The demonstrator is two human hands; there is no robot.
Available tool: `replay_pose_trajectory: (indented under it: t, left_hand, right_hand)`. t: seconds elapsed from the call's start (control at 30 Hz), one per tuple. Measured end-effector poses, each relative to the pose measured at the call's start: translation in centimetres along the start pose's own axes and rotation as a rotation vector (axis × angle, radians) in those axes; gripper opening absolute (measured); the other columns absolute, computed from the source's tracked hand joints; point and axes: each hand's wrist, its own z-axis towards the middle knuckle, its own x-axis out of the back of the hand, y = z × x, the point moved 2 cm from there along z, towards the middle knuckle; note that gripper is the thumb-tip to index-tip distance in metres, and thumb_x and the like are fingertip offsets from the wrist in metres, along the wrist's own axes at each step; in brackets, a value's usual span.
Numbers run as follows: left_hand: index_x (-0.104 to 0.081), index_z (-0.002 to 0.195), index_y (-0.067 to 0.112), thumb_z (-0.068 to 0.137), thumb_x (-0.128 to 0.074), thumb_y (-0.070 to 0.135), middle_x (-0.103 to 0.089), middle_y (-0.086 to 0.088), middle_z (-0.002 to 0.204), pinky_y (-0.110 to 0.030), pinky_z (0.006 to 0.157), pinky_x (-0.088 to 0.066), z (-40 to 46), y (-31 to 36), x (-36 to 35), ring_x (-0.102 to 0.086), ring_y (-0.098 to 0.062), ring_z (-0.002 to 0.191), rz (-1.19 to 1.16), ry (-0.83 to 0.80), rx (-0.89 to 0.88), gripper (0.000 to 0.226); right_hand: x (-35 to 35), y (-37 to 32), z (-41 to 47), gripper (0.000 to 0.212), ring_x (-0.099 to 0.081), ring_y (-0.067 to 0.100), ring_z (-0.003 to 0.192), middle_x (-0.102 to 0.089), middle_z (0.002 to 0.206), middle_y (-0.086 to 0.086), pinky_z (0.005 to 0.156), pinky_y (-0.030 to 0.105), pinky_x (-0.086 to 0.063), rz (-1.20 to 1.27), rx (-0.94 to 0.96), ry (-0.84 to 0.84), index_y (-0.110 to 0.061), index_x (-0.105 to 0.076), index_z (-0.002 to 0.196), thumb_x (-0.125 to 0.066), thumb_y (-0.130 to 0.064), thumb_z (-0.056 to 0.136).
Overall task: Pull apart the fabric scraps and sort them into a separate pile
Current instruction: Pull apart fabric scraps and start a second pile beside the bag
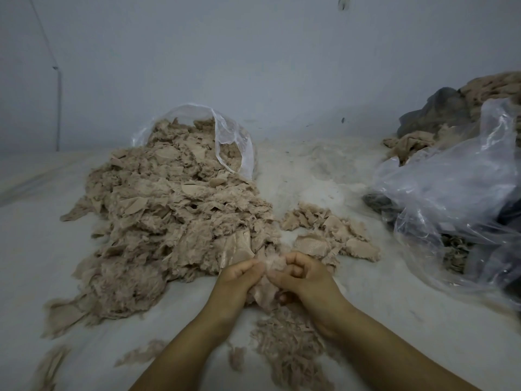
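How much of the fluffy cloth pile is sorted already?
Only a little. A small pile of flat scraps lies to the right, and loose fluff lies under the wrists. The left hand and right hand are gripping one scrap between them. The big heap spilling from the clear bag is left.

Big heap [169, 221] left — small pile [332, 235] right

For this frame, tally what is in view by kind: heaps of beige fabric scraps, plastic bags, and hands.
Heaps of beige scraps on the floor: 3 (big heap, small heap, shredded heap)
Clear plastic bags: 2 (bag at the big heap, bag on the right)
Hands: 2 (left hand, right hand), both pinching one scrap
Total: 7
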Motion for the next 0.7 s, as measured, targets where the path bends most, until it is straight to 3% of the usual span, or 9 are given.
replay_pose_trajectory:
  t: [0.1,0.2,0.33,0.43,0.57,0.7]
  left_hand:
    - [-0.072,0.090,0.016,0.089,-0.056,0.016,-0.071,-0.006,0.080,-0.023,0.062,-0.052,0.0,0.1,0.1,-0.066,-0.014,0.072,0.024,0.049,0.005,0.016]
    - [-0.058,0.103,0.022,0.094,-0.052,0.012,-0.069,0.004,0.072,-0.021,0.061,-0.050,0.0,0.1,0.3,-0.064,-0.009,0.067,0.153,0.113,-0.039,0.015]
    - [-0.060,0.090,0.018,0.095,-0.044,0.002,-0.059,0.009,0.061,-0.016,0.054,-0.044,-0.5,0.8,-0.4,-0.053,-0.005,0.056,0.372,0.052,-0.138,0.023]
    - [-0.061,0.081,0.006,0.094,-0.041,-0.004,-0.050,0.012,0.050,-0.011,0.048,-0.036,-0.5,0.8,-0.2,-0.043,0.000,0.047,0.336,0.081,-0.107,0.025]
    - [-0.062,0.080,0.007,0.085,-0.064,0.005,-0.055,0.011,0.060,-0.016,0.055,-0.043,-0.5,1.0,0.0,-0.050,-0.003,0.057,0.322,0.104,-0.125,0.006]
    - [-0.064,0.091,0.015,0.079,-0.072,0.003,-0.063,0.006,0.078,-0.020,0.064,-0.048,-0.6,0.9,-0.2,-0.056,0.000,0.063,0.362,0.104,-0.085,0.019]
  right_hand:
    - [0.2,0.1,0.3,0.006,-0.057,0.019,0.053,-0.062,0.069,0.012,0.049,0.026,-0.051,0.003,-0.043,0.067,-0.002,-0.059,0.093,-0.060,0.002,0.088]
    - [0.4,-0.1,0.4,0.012,-0.060,0.019,0.059,-0.063,0.075,0.013,0.054,0.030,-0.053,0.029,-0.072,0.071,-0.004,-0.058,0.099,-0.049,0.000,0.092]
    - [0.0,0.0,-0.1,0.025,-0.062,0.024,0.069,-0.062,0.083,0.013,0.061,0.032,-0.053,-0.038,-0.019,-0.011,-0.012,-0.054,0.112,-0.064,-0.018,0.090]
    - [0.2,0.0,0.1,0.024,-0.059,0.022,0.069,-0.059,0.076,0.013,0.059,0.025,-0.053,-0.154,0.042,0.072,-0.012,-0.054,0.112,-0.060,-0.004,0.090]
    - [0.3,-0.3,0.0,0.012,-0.054,0.017,0.052,-0.049,0.062,0.011,0.054,0.028,-0.055,-0.091,0.073,0.089,-0.006,-0.057,0.097,-0.051,0.004,0.093]
    - [0.4,-0.3,0.2,0.019,-0.055,0.009,0.049,-0.053,0.058,0.000,0.050,0.024,-0.051,-0.063,0.036,0.100,-0.004,-0.065,0.088,-0.047,0.000,0.094]
